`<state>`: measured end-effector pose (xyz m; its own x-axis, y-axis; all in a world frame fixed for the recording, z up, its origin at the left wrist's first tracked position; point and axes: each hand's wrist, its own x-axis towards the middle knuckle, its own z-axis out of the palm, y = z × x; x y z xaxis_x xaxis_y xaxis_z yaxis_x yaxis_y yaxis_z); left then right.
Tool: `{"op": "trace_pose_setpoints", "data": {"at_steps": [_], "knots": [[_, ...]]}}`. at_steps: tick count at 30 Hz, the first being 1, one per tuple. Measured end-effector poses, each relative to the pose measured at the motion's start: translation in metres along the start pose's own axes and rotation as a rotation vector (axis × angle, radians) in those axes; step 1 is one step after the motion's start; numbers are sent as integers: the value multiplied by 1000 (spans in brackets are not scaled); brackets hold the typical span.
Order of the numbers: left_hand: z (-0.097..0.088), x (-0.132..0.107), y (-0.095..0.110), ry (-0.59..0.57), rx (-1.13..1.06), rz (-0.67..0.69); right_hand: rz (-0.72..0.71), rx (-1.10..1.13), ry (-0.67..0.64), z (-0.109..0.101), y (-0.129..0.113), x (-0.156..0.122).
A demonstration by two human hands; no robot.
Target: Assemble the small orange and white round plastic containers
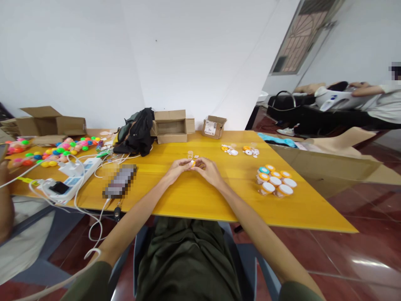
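Note:
My left hand (178, 168) and my right hand (209, 169) meet at the middle of the yellow table (200, 200). Their fingers are curled together round a small white and orange piece (193, 163) held between the fingertips. A small clear jar (189, 154) stands just behind my hands. To the right sits a cluster of several small jars with orange, white and teal lids (275, 180). Loose lids and small parts (239, 150) lie further back on the right.
A phone (120, 180) lies left of my hands, beside a white power strip with cables (75, 177). Colourful balls (53, 150), a black bag (138, 131) and cardboard boxes (171, 125) line the back. Another person's arm (4, 200) shows at far left; a person (372, 102) lies at back right.

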<state>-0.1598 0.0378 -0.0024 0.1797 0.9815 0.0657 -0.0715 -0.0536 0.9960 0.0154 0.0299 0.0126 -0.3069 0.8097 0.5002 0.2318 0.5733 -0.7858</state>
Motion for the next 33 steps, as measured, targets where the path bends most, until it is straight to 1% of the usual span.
{"op": "trace_pose_setpoints", "data": {"at_steps": [5,12,17,22,25,29,33], "knots": [[-3,1,-1,34,-28,-7,57,117,-18,1,1,1],[-4,2,-2,54,-71,13,226,347,-65,-3,6,5],[-4,1,-1,28,-70,37,315,428,-102,-5,9,5],[-2,0,2,15,-33,69,345,508,-104,-8,8,3],[-1,1,4,20,33,101,352,547,-123,-9,6,2],[1,-3,9,30,110,177,378,594,-156,-10,6,1],[3,-11,17,2,165,268,410,660,-158,-9,6,1]]}}
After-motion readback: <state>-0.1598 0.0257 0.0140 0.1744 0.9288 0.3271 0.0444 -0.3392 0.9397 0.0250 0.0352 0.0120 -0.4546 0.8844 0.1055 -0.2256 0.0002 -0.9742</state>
